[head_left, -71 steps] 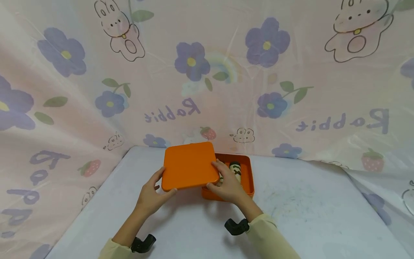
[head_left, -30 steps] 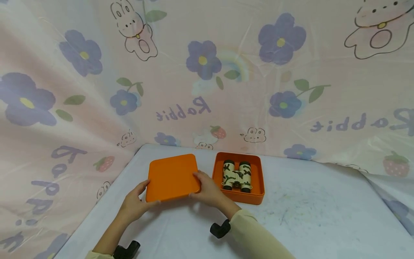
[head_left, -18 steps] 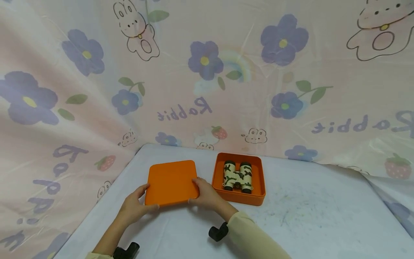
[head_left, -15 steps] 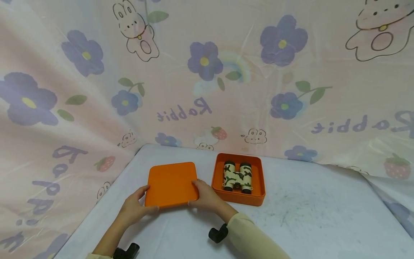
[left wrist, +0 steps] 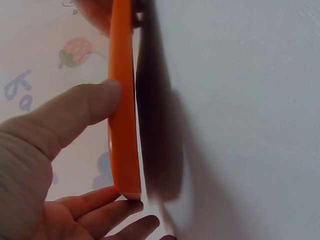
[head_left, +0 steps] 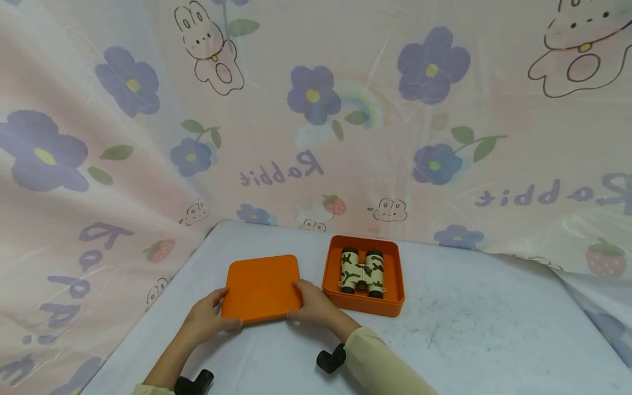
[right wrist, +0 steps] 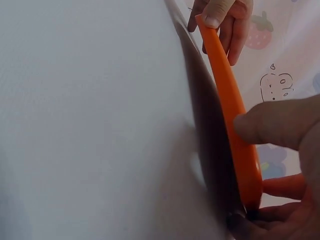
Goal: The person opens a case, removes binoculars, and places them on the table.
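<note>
orange lid: lower centre-left, smooth face up | long axis: left-right, right end slightly higher in frame | left hand, right hand: gripping opposite ends

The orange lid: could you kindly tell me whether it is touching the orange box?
Apart: the head view shows a strip of white tabletop between the lid and the box.

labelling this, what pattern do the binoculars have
The binoculars have green-on-cream camouflage, best in head view.
</note>
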The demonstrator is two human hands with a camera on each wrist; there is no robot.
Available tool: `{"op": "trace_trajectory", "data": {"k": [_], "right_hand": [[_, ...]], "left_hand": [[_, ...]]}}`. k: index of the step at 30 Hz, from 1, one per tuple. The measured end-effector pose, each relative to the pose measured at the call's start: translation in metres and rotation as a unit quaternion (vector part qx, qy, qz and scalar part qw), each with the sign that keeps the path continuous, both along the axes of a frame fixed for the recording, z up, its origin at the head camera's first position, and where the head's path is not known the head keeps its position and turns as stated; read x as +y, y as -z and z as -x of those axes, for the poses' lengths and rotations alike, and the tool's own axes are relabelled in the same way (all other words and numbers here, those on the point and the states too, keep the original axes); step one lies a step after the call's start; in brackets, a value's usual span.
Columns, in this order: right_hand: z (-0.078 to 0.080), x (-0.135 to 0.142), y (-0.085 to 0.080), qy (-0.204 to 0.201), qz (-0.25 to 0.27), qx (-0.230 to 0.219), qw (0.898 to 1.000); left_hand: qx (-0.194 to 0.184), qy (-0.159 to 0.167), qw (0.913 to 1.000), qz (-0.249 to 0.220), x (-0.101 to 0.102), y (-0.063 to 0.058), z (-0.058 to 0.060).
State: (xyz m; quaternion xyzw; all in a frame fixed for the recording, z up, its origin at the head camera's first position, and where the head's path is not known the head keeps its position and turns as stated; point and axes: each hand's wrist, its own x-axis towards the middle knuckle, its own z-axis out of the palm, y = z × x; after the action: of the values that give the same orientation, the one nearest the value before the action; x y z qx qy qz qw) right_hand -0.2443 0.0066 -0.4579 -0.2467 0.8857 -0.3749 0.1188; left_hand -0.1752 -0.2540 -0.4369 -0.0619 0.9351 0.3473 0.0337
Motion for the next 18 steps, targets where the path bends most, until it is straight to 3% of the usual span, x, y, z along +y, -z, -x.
{"op": "trace_trajectory", "data": {"k": [7,18], "right_hand": [[0.002,-0.002,0.004,0.001,-0.010,-0.002,1.000],[0.004,-0.007,0.013,0.010,-0.047,0.036,0.998]], "left_hand": [[-0.007,-0.006,0.9999,0.014,0.002,0.002,0.000],[-0.006,-0.012,0.9996,0.026,0.006,0.006,0.002]]}}
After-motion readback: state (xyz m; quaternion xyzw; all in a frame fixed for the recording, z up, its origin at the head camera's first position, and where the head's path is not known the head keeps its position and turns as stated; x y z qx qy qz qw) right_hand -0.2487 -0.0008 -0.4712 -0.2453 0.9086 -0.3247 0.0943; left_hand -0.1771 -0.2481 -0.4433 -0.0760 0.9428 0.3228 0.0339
